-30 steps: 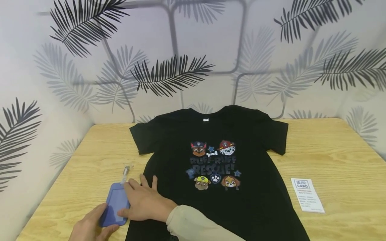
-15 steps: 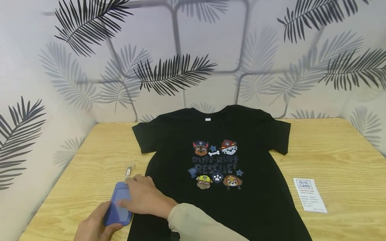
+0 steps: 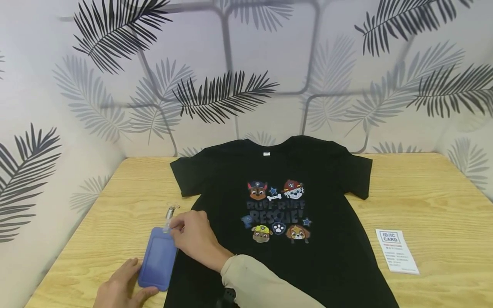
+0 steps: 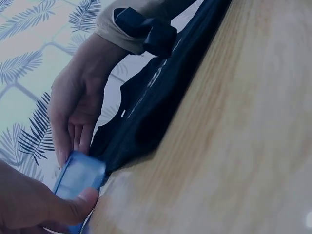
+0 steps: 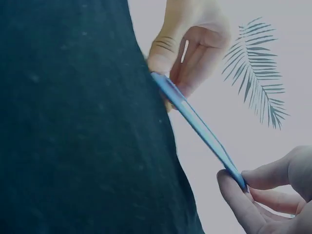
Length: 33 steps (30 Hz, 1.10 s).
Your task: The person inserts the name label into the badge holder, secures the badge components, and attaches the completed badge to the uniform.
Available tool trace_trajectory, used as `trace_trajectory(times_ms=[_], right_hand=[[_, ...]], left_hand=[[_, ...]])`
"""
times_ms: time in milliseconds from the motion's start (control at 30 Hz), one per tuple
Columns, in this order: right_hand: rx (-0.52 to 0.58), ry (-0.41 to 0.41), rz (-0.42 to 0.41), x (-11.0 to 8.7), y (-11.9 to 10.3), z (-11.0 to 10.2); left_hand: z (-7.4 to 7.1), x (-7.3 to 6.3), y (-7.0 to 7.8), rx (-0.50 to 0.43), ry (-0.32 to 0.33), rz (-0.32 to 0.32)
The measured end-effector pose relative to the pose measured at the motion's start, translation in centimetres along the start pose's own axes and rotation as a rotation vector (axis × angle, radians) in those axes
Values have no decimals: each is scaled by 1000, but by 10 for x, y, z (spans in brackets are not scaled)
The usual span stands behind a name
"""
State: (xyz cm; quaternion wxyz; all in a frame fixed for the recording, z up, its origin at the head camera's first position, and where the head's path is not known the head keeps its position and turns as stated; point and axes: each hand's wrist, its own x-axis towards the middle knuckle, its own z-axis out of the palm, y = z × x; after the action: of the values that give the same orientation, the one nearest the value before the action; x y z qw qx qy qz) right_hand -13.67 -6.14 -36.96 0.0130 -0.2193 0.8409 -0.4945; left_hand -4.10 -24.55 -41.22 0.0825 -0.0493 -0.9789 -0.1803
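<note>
A blue card holder (image 3: 158,259) with a pale inner panel lies at the left edge of a black T-shirt (image 3: 327,239). My left hand (image 3: 119,285) grips its lower left corner, thumb along the bottom edge and fingers at the side. At the top right corner, my right hand (image 3: 197,237) pinches the holder near its clear strap; the right wrist view shows thumb and fingertip on either side of the holder's end (image 5: 236,176). A metal clip (image 3: 170,212) on the strap points away toward the wall.
A white printed "ID/IC CARD" (image 3: 396,251) lies on the wooden table (image 3: 435,205) to the right of the shirt. Cartoon dog faces and lettering decorate the shirt front. A leaf-patterned wall (image 3: 269,55) stands behind the table. A dark band (image 3: 228,297) sits on the right wrist.
The right hand has drawn back from over the holder's face to its top right corner, its fingers now pinching there. More of the holder's face shows. The left hand keeps its corner grip.
</note>
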Motion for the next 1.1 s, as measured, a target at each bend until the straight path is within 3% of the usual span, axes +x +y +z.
trace_trajectory(times_ms=[100,267,367,600,733,1100], right_hand=[[22,21,19,1,1,-4],[45,32,32,2,-3,-14],[77,44,36,3,-6,-22],[143,67,22,2,-8,-45],[193,76,28,1,-6,-60],[201,78,101,-8,5,-107]], left_hand=[[-4,2,2,-72,-30,-92],[-15,10,5,-354,-162,-349],[-22,15,8,-484,-228,-442],[-31,28,25,-694,-321,-414],[-34,35,38,-715,-336,-423],[-32,56,79,-833,-363,-265]])
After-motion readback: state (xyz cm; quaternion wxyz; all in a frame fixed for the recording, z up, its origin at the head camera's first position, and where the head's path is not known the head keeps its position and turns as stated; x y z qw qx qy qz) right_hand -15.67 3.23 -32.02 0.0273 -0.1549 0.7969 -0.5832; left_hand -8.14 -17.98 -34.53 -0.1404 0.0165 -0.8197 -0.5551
